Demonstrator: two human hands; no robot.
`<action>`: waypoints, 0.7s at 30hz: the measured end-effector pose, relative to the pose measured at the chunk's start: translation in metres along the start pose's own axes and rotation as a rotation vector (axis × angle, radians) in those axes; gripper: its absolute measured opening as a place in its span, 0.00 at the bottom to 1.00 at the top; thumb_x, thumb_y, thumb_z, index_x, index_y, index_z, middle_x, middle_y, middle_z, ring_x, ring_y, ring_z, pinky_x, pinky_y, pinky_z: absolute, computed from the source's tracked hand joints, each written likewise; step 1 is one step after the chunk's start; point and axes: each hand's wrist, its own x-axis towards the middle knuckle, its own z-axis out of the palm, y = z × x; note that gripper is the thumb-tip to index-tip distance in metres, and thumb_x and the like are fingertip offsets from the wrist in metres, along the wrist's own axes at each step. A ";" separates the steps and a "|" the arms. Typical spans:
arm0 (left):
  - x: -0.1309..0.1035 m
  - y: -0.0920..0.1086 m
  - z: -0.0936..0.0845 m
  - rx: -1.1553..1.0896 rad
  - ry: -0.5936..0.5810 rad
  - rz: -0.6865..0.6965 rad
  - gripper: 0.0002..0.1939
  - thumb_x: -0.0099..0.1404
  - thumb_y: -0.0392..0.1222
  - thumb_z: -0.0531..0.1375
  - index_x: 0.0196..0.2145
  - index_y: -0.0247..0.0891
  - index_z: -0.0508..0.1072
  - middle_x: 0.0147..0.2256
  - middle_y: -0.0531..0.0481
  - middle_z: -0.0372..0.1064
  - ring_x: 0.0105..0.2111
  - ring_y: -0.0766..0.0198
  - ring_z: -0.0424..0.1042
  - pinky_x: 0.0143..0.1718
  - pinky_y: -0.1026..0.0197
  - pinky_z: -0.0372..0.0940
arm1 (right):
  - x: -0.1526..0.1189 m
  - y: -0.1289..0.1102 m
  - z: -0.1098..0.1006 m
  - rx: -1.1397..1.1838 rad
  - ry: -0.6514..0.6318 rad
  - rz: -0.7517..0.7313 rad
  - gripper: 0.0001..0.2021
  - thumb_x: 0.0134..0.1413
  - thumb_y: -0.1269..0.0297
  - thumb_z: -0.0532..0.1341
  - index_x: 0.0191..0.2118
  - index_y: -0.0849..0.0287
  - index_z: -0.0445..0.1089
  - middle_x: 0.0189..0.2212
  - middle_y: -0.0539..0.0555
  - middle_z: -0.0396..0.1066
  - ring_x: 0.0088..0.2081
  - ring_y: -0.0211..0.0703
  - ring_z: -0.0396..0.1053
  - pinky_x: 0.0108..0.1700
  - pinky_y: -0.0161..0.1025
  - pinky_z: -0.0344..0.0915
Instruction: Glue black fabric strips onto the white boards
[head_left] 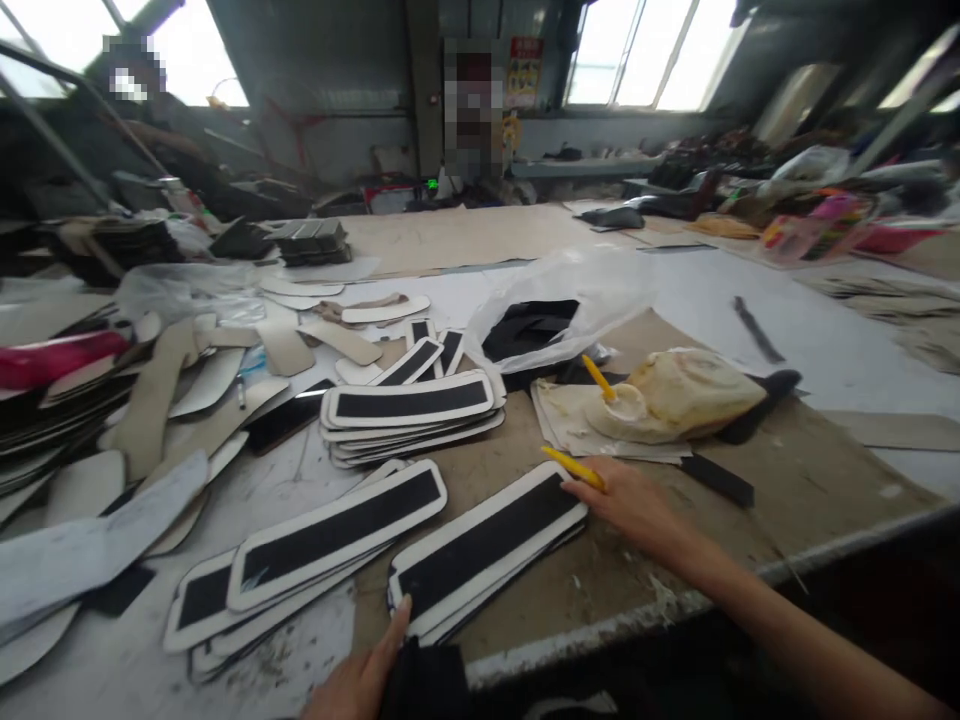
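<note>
Right hand pinched a yellow stick, left hand kinda had a fingertip on the near end of the banded stack.
Right fingers seemed to touch its far end; couldn't tell how the left's other fingers sat. Stack lay on the brown sheet, top piece's black band on, so that one looked done to me. Front-left stack and rear stack seemed equally far along. Black pieces in the plastic bag were probably what's left.
</note>
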 end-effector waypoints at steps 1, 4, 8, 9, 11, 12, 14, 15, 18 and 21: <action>-0.006 0.001 -0.004 0.026 -0.013 -0.027 0.31 0.56 0.27 0.50 0.53 0.57 0.63 0.29 0.53 0.74 0.27 0.60 0.72 0.29 0.60 0.66 | -0.001 0.000 0.001 -0.014 0.016 -0.002 0.15 0.54 0.54 0.52 0.37 0.58 0.70 0.35 0.56 0.72 0.37 0.50 0.69 0.37 0.40 0.60; -0.017 0.002 -0.012 0.060 -0.110 -0.096 0.35 0.56 0.26 0.48 0.56 0.57 0.56 0.30 0.52 0.73 0.28 0.62 0.71 0.30 0.61 0.65 | -0.001 0.000 0.001 -0.094 0.025 0.004 0.16 0.54 0.52 0.51 0.38 0.57 0.69 0.33 0.57 0.73 0.36 0.53 0.70 0.35 0.42 0.60; -0.018 0.003 -0.012 0.097 -0.148 -0.104 0.37 0.54 0.24 0.47 0.57 0.55 0.55 0.31 0.52 0.73 0.30 0.63 0.72 0.31 0.63 0.64 | -0.008 -0.004 0.002 -0.233 0.076 -0.015 0.13 0.54 0.54 0.52 0.36 0.55 0.69 0.31 0.56 0.73 0.33 0.51 0.70 0.32 0.41 0.60; -0.017 0.004 -0.012 0.115 -0.119 -0.099 0.35 0.55 0.25 0.47 0.57 0.54 0.56 0.31 0.52 0.73 0.30 0.63 0.72 0.30 0.63 0.64 | -0.010 -0.006 0.002 -0.255 0.095 -0.036 0.11 0.55 0.57 0.52 0.35 0.55 0.69 0.32 0.55 0.73 0.33 0.50 0.70 0.32 0.41 0.60; -0.014 0.006 -0.012 0.141 -0.075 -0.080 0.32 0.57 0.27 0.46 0.56 0.53 0.58 0.29 0.52 0.72 0.27 0.64 0.71 0.27 0.64 0.62 | -0.014 -0.010 0.004 -0.273 0.133 -0.080 0.08 0.54 0.61 0.53 0.34 0.55 0.68 0.32 0.55 0.72 0.34 0.48 0.70 0.32 0.39 0.60; -0.013 0.008 -0.013 0.144 -0.059 -0.063 0.31 0.58 0.27 0.46 0.55 0.52 0.60 0.27 0.52 0.71 0.25 0.64 0.70 0.26 0.65 0.62 | -0.015 -0.011 0.004 -0.265 0.153 -0.103 0.08 0.54 0.63 0.53 0.34 0.55 0.68 0.33 0.55 0.71 0.35 0.47 0.69 0.33 0.39 0.60; -0.011 0.010 -0.015 0.111 -0.025 -0.028 0.28 0.58 0.29 0.47 0.54 0.51 0.63 0.23 0.52 0.69 0.22 0.65 0.68 0.23 0.66 0.60 | -0.017 -0.014 0.004 -0.217 0.193 -0.125 0.06 0.53 0.63 0.53 0.34 0.55 0.67 0.33 0.55 0.70 0.37 0.48 0.68 0.36 0.40 0.60; -0.010 0.011 -0.016 0.067 -0.009 -0.018 0.26 0.58 0.31 0.48 0.53 0.50 0.64 0.22 0.52 0.68 0.21 0.65 0.67 0.23 0.66 0.60 | -0.017 -0.015 0.002 -0.179 0.204 -0.108 0.06 0.53 0.62 0.54 0.34 0.56 0.66 0.33 0.55 0.70 0.37 0.48 0.67 0.36 0.40 0.60; -0.008 0.014 -0.015 -0.179 0.027 -0.062 0.24 0.56 0.35 0.52 0.50 0.50 0.68 0.21 0.52 0.69 0.21 0.64 0.68 0.25 0.66 0.62 | -0.017 -0.016 -0.005 0.043 0.138 0.012 0.07 0.51 0.59 0.55 0.33 0.56 0.61 0.28 0.52 0.67 0.31 0.45 0.67 0.32 0.39 0.60; -0.008 0.011 -0.013 -0.492 0.101 -0.206 0.20 0.53 0.38 0.54 0.44 0.50 0.73 0.27 0.50 0.73 0.28 0.59 0.72 0.31 0.62 0.65 | -0.018 -0.016 -0.018 0.423 -0.045 0.051 0.09 0.50 0.57 0.54 0.30 0.56 0.57 0.24 0.46 0.60 0.22 0.36 0.62 0.24 0.34 0.59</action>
